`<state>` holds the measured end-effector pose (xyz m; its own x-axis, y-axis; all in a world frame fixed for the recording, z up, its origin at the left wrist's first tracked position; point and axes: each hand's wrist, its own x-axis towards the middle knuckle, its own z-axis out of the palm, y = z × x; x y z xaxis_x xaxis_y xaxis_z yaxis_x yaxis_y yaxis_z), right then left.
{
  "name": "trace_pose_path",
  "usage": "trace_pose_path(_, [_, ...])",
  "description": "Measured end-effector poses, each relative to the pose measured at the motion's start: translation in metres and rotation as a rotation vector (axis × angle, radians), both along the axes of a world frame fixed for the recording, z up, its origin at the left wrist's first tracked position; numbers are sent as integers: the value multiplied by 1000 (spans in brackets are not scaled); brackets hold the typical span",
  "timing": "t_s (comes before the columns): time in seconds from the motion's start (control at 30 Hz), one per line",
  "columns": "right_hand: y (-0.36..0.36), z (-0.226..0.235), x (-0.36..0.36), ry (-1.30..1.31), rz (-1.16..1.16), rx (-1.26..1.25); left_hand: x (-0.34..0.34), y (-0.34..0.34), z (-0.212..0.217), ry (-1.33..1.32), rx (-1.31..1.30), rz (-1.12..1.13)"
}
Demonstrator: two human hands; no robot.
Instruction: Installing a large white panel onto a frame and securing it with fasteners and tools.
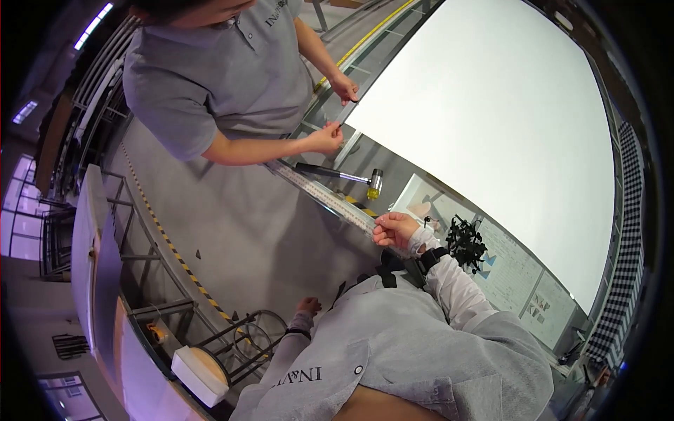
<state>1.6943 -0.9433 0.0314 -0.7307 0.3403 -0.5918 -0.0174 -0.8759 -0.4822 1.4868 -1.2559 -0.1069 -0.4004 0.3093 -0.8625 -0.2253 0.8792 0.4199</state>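
Observation:
My right hand (397, 230) is over the near edge of the workbench, beside the end of a long metal rail (326, 196). Its thumb and fingertips are pinched together; what they hold, if anything, is too small to make out. Low by my body hangs my left hand (309, 306), fingers curled in, with nothing visible in it. A mallet (374, 184) with a black and yellow head lies just beyond the rail. Right of my right wrist is a heap of small black pieces (466, 245). A large white panel (491, 119) covers much of the bench.
Across the rail a co-worker in a grey shirt (232, 77) has both hands at the panel's near left corner. Printed sheets (516, 288) lie under a clear cover. At left stand a metal rack (151, 309) and a white box (200, 375). Checkered cloth (623, 245) hangs far right.

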Motion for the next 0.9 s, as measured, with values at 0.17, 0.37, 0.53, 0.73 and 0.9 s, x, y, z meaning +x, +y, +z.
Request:
trace_pose_path(0.17, [-1,1,1,-5,-3,31,1,1,3,21,-11,-50])
trace_pose_path(0.37, [-1,3,1,-8,-2,24,-1,0,1,23,3,-55])
trace_pose_path(0.53, [-1,1,2,-12,-10,27,1,3,4,55,-14,-91])
trace_pose_path(0.73, [-2,1,1,-9,-14,22,1,1,2,41,-11,-78])
trace_pose_path(0.9, [-1,2,1,-4,-9,9,4,2,6,47,-12,-65])
